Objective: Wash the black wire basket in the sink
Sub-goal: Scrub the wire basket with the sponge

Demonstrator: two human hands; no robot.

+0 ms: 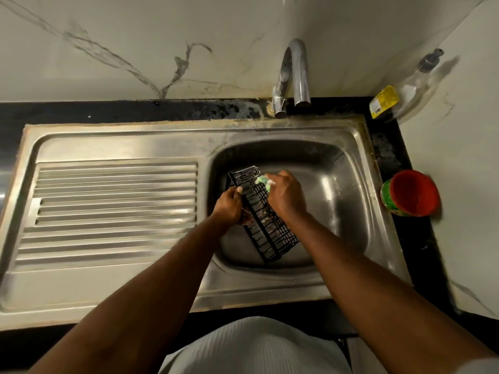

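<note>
Nearby, red cup (413, 194) beside sink (348, 201), left hand (228, 207) gripping wire basket (271, 234), right hand (287, 198) pinching sponge (263, 182)

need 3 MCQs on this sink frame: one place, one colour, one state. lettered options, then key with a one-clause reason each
1. Where is the black wire basket?
A. On the ribbed drainboard
B. In the sink basin, gripped by the left hand
C. On the counter beside the tap

2. What colour is the inside of the tub on the counter right of the sink?
A. Red
B. Blue
C. White

3. What is the right hand doing?
A. Hanging open, idle
B. Turning the tap
C. Holding a green scrub pad against the basket

Key:
1 B: the basket lies tilted within the basin, with the left hand's fingers curled on its left edge.
2 A: the open tub shows a red interior.
3 C: the pad shows at the fingertips, at the basket's far end.
</note>
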